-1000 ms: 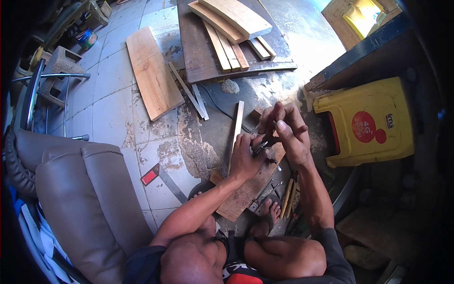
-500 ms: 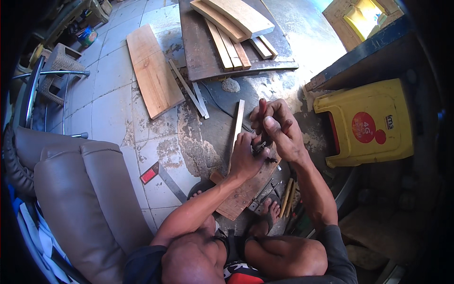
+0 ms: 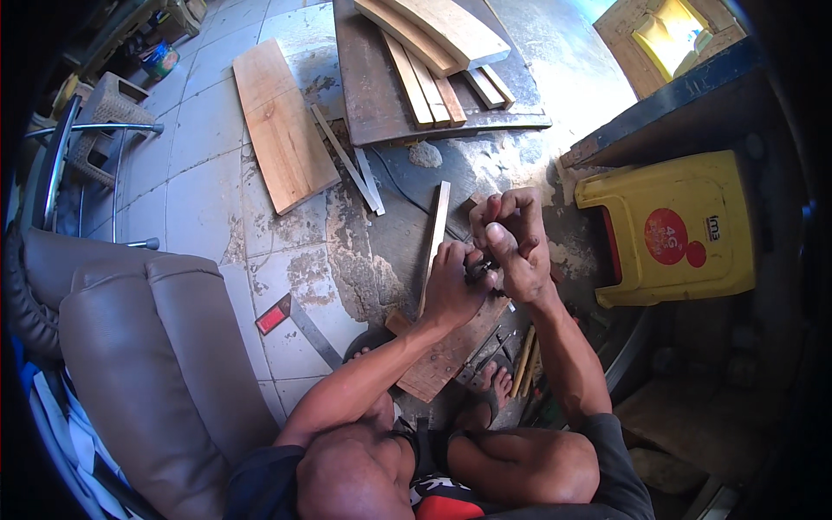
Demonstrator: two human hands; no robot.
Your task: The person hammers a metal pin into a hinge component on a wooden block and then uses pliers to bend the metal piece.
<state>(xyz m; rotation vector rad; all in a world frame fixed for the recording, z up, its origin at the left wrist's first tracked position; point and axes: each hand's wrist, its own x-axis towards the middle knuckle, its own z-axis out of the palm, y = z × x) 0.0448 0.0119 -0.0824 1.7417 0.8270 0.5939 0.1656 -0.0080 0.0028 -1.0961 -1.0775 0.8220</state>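
Note:
My right hand [image 3: 525, 256] is closed around a red-handled tool that looks like pliers [image 3: 493, 208]; one red handle end pokes up past the fingers, and most of the tool is hidden in the grip. Close against it, my left hand [image 3: 458, 284] has its fingers curled in and pressed together at the tool's dark metal end. What the left fingers pinch is too small and covered to make out. Both hands are above a worn wooden board [image 3: 442, 360] on the floor between my feet.
A narrow wood strip [image 3: 436, 234] lies beside the left hand. A red-handled try square [image 3: 299, 325], a wide plank [image 3: 282, 130] and two thin offcuts [image 3: 351, 165] are on the floor. A low table [image 3: 368, 95] bears cut wood; a yellow plastic stool [image 3: 685, 230] stands right, a brown padded seat [image 3: 165, 347] left.
My right hand has turned and closed tighter, so less of the red handles shows. The left hand stays in nearly the same spot.

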